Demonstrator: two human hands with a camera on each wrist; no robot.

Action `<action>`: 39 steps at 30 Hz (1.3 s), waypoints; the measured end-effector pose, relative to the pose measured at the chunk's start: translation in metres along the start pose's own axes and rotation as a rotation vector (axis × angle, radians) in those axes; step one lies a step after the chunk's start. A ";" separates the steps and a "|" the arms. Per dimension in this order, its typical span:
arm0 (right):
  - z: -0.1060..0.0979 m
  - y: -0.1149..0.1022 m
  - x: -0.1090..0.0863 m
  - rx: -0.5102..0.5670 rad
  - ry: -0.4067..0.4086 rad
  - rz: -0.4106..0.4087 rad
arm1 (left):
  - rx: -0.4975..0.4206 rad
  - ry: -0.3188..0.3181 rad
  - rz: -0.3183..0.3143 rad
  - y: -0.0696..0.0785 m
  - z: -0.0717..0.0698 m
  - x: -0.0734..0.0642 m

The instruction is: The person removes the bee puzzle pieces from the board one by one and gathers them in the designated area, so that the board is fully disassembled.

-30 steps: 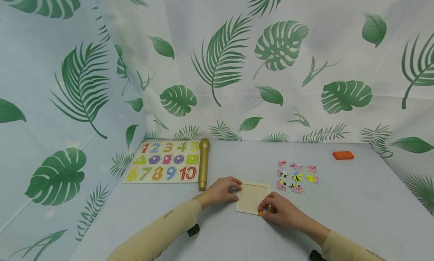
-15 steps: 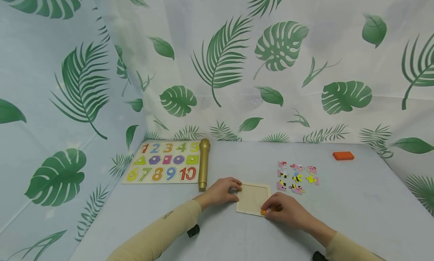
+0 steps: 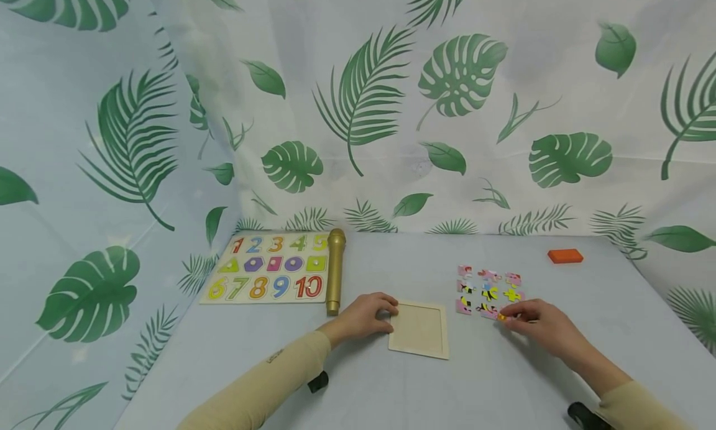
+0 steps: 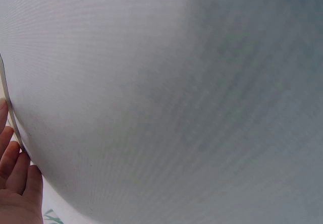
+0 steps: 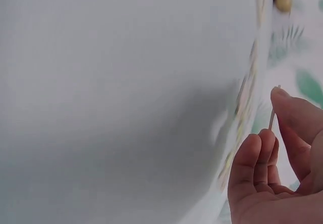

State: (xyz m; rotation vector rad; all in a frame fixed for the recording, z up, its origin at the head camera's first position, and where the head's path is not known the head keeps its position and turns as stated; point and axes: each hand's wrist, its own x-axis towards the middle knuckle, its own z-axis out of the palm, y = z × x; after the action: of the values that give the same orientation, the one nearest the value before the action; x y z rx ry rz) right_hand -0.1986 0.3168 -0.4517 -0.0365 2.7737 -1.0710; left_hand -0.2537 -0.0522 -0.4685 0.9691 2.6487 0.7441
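A square wooden puzzle tray (image 3: 419, 327) with a raised border lies bare on the table. My left hand (image 3: 366, 315) rests at its left edge, thumb and fingers spread along the border; in the left wrist view its fingertips (image 4: 22, 156) meet that thin edge. To the right, my right hand (image 3: 545, 323) pinches a small jigsaw piece (image 3: 502, 317) with orange on it. The piece shows edge-on between thumb and fingers in the right wrist view. It is beside the lower right of several pink and yellow jigsaw pieces (image 3: 489, 292), laid out in loose rows.
A number and shape board (image 3: 263, 265) lies at the left, with a gold microphone (image 3: 335, 271) along its right side. An orange block (image 3: 565, 256) sits at the back right. Leaf-printed cloth (image 3: 358, 107) hangs behind the table.
My right hand has lifted the jigsaw piece off the tray's lower right corner and carried it right, to the loose pieces. My left hand has stayed at the tray's edge.
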 end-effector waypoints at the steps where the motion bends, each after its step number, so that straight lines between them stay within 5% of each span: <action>1: -0.005 0.005 0.001 0.002 0.001 0.016 | 0.000 0.001 0.001 0.000 0.000 0.000; 6: -0.016 0.024 0.003 0.006 0.014 0.061 | 0.003 0.003 0.008 -0.001 0.000 -0.001; 12: -0.016 0.033 0.008 -0.078 0.013 0.006 | 0.014 0.006 0.020 -0.001 0.000 -0.001; 24: -0.012 0.036 0.017 -0.139 0.010 -0.057 | 0.009 -0.003 -0.002 0.001 -0.002 0.000; 39: -0.012 0.036 0.017 -0.118 0.008 -0.036 | 0.013 0.004 0.009 0.001 -0.002 0.000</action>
State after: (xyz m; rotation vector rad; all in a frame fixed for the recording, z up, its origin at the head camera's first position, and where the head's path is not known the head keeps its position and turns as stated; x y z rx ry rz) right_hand -0.2163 0.3497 -0.4693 -0.0970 2.8503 -0.9158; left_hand -0.2536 -0.0523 -0.4661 0.9842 2.6575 0.7315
